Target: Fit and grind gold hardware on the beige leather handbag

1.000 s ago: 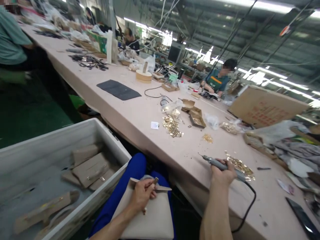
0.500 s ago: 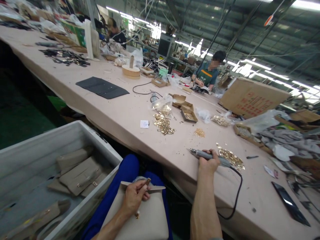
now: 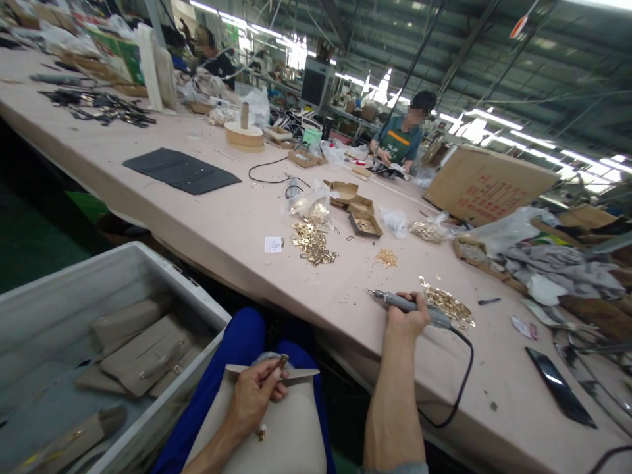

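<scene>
Left hand (image 3: 254,395) pinches metal clip (image 3: 282,362) at bag flap (image 3: 302,374), likely steadying it; right hand (image 3: 409,317) grips driver (image 3: 395,301) by surface's (image 3: 276,283) near edge.

One black sheet (image 3: 182,171), flat on the pinkish tabletop (image 3: 217,217); beyond it, a round tan block (image 3: 244,138); to its right, a small white printed card (image 3: 273,245). One large cardboard carton (image 3: 491,181), red-printed, far side. One dark phone (image 3: 560,387), glinting, at right.

Beige bag (image 3: 296,424): on lap (image 3: 241,339), gold clasp (image 3: 262,434) on front. Gold tab (image 3: 282,361): tilted, near bag's upper edge. Grey tool (image 3: 397,301): slanting over table (image 3: 276,289), tip leftward.
</scene>
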The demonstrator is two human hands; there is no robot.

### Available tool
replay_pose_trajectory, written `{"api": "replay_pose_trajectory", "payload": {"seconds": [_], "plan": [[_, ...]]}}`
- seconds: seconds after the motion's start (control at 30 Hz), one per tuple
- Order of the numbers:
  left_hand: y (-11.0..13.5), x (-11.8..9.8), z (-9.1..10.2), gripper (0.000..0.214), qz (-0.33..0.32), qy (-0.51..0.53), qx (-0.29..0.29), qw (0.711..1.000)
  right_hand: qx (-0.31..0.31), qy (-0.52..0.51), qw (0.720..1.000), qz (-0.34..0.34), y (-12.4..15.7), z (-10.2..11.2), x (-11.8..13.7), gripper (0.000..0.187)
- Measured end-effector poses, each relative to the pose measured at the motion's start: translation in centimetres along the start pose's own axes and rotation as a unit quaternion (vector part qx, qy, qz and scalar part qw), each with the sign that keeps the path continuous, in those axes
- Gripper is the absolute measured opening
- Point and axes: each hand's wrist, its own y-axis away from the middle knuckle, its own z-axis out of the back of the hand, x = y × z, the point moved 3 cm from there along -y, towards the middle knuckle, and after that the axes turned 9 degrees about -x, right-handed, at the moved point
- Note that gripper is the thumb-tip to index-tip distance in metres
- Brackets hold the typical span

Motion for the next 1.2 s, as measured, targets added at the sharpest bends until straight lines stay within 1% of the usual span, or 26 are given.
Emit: {"api": "replay_pose_trajectory", "payload": {"seconds": [0.13,0.3,0.6,0.8,0.97,1.1,1.2], "plan": [[-0.1,0.4,0.2,0.052,0.0,0.002,-0.004,1.0,-0.014,-0.012,1.0,0.023,-0.4,0.5,0.8,0.027],[-0.3,0.8,0.3,0.051,0.005,-0.001,-0.001,1.0,-0.02,-0.017,0.999,0.023,-0.7,1.0,0.8,0.027],[0.0,-0.3,0.3,0.058,0.009,0.004,-0.009,1.0,-0.047,-0.023,0.996,0.073,-1.1,1.0,0.9,0.028],[-0.2,0.0,0.4,0.059,0.014,0.008,-0.015,1.0,-0.047,0.0,0.994,0.101,-1.1,0.9,0.8,0.029],[-0.2,0.0,0.3,0.06,0.013,0.007,-0.013,1.0,-0.058,-0.003,0.993,0.102,-1.3,0.7,0.6,0.03],[-0.2,0.0,0.3,0.056,0.009,0.006,-0.009,1.0,-0.08,-0.022,0.992,0.098,-1.2,0.6,0.4,0.026],[-0.3,0.3,0.4,0.055,0.004,0.006,0.0,1.0,-0.086,-0.03,0.991,0.096,-1.0,0.6,0.4,0.025]]}}
